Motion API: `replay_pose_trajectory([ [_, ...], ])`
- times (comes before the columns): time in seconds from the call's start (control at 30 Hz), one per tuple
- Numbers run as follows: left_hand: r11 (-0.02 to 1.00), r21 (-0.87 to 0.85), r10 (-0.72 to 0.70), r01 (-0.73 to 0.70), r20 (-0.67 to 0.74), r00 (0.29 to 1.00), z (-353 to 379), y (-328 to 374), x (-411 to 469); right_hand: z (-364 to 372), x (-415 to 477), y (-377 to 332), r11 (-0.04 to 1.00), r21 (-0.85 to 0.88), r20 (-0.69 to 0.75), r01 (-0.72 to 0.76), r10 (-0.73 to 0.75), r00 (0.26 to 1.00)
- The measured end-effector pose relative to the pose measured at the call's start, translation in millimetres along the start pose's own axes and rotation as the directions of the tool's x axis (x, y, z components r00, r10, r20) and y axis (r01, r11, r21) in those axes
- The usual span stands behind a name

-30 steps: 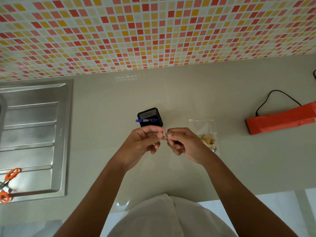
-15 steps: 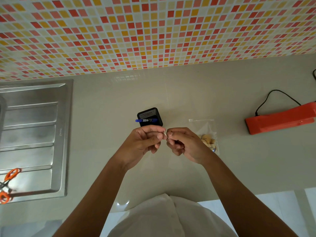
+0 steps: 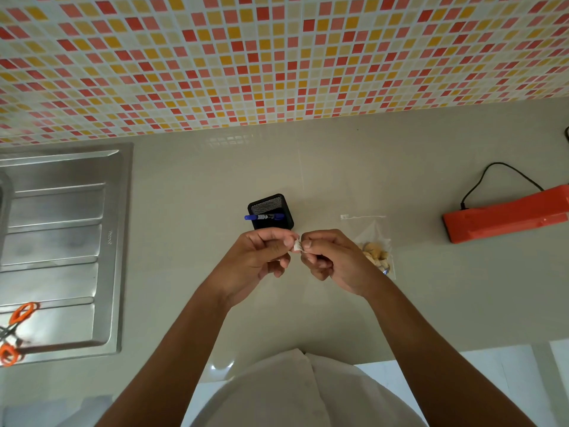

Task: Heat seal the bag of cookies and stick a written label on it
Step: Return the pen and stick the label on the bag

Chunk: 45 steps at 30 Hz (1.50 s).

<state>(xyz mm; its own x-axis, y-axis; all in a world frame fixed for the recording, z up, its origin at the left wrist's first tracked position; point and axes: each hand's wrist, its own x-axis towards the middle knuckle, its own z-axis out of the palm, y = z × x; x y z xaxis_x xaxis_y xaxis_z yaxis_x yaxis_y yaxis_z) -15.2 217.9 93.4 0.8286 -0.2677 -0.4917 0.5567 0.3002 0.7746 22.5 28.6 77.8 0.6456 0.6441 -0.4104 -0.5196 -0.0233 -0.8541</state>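
Observation:
Above the middle of the counter, my left hand [image 3: 261,257] and my right hand [image 3: 332,260] meet, and both pinch a small white label [image 3: 297,245] between thumb and fingertips. The clear bag of cookies [image 3: 374,241] lies flat on the counter just right of my right hand, which partly hides it. The orange heat sealer [image 3: 505,215] with its black cord lies at the far right. A blue marker [image 3: 264,216] rests across a black mesh pen holder [image 3: 271,211] just beyond my left hand.
A steel sink drainboard [image 3: 61,248] fills the left side, with orange-handled scissors [image 3: 14,332] on its near corner. The tiled wall [image 3: 277,63] runs along the back of the grey counter [image 3: 338,167].
Almost nothing has moved; my fingertips have shifted slightly on the label while both hands stay in the same place.

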Motion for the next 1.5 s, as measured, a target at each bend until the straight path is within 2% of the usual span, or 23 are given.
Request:
replay_pose_trajectory([
  [0.13, 0.999, 0.032, 0.009, -0.007, -0.042, 0.999, 1.5, 0.4, 0.1, -0.3, 0.5, -0.7, 0.999, -0.038, -0.035, 0.017, -0.019, 0.999],
  [0.23, 0.992, 0.113, 0.076, -0.058, -0.159, 0.984, 3.6, -0.4, 2.7, -0.3, 5.8, 3.6, 0.957, -0.276, -0.149, 0.092, -0.137, 0.979],
  [0.3, 0.980, 0.182, 0.119, -0.077, -0.234, 0.965, 1.9, -2.3, 4.9, -2.2, 8.7, 9.1, 0.899, -0.424, -0.262, 0.112, -0.240, 0.935],
  [0.4, 0.964, 0.255, 0.157, -0.080, -0.297, 0.942, -0.4, -5.4, 6.6, -3.7, 8.8, 9.5, 0.864, -0.487, -0.316, 0.126, -0.309, 0.897],
  [0.53, 0.939, 0.321, 0.228, -0.121, -0.322, 0.919, 2.7, -7.1, 7.1, -0.5, 6.6, 9.5, 0.881, -0.460, -0.242, 0.109, -0.243, 0.939],
  [0.7, 0.912, 0.391, 0.249, -0.122, -0.293, 0.923, 2.9, -10.3, 8.6, -0.7, 7.8, 18.7, 0.907, -0.411, -0.268, 0.089, -0.214, 0.939],
  [0.8, 0.902, 0.418, 0.248, -0.112, -0.288, 0.925, 1.7, -14.6, 9.1, -5.0, 7.7, 21.7, 0.939, -0.325, -0.291, 0.110, -0.210, 0.933],
  [0.9, 0.848, 0.522, 0.281, -0.092, -0.295, 0.913, -2.6, -23.0, 9.0, -7.3, 7.0, 26.5, 0.958, -0.272, -0.381, 0.086, -0.189, 0.905],
  [1.07, 0.746, 0.666, 0.329, -0.011, -0.354, 0.875, -13.3, -43.2, 7.0, -13.1, 6.9, 32.9, 0.994, -0.094, -0.607, 0.055, -0.101, 0.788],
  [1.2, 0.675, 0.736, 0.437, -0.044, -0.352, 0.828, -15.2, -49.4, 1.6, -15.1, -0.3, 31.0, 0.996, -0.077, -0.621, 0.054, -0.090, 0.778],
  [1.33, 0.727, 0.682, 0.493, -0.083, -0.433, 0.755, -18.6, -35.6, 5.6, -14.1, -10.1, 27.2, 0.995, -0.083, -0.639, 0.056, -0.096, 0.763],
  [1.5, 0.693, 0.721, 0.476, -0.017, -0.439, 0.762, -36.8, -27.7, 24.2, -4.2, -18.9, 23.6, 0.989, -0.143, -0.640, 0.040, -0.123, 0.758],
])
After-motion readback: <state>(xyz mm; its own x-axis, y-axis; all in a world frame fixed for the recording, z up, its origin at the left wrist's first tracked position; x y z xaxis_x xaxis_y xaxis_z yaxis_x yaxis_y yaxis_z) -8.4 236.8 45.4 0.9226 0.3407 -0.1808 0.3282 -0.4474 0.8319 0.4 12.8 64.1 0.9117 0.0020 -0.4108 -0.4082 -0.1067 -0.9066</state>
